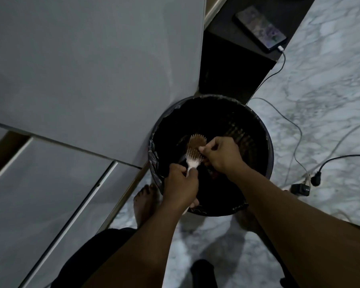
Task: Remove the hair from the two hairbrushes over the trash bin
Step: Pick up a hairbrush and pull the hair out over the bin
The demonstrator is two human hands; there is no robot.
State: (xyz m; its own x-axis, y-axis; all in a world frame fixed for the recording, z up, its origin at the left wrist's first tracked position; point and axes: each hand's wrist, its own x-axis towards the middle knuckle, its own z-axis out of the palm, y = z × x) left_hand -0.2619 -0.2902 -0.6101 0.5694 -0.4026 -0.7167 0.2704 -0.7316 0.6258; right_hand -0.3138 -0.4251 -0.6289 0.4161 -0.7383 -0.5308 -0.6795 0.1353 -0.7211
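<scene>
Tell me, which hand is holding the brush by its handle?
The left hand grips the white hairbrush by its handle over the trash bin. The right hand pinches at the bristles instead.

Hairbrush (194, 150) over trash bin (266, 142), phone (260, 29) behind, cabinet (92, 69) left.

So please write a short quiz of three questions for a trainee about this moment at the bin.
1. True or false: the left hand holds the white plastic hairbrush by its handle, over the round black lined trash bin.
2. Where do the fingers of the right hand pinch?
A. the brush handle
B. the edge of the bristle head with brown hair
C. the bin liner
3. Fill in: the dark phone on the black stand has a ____ plugged in.

Key: 1 true; 2 B; 3 cable
</scene>
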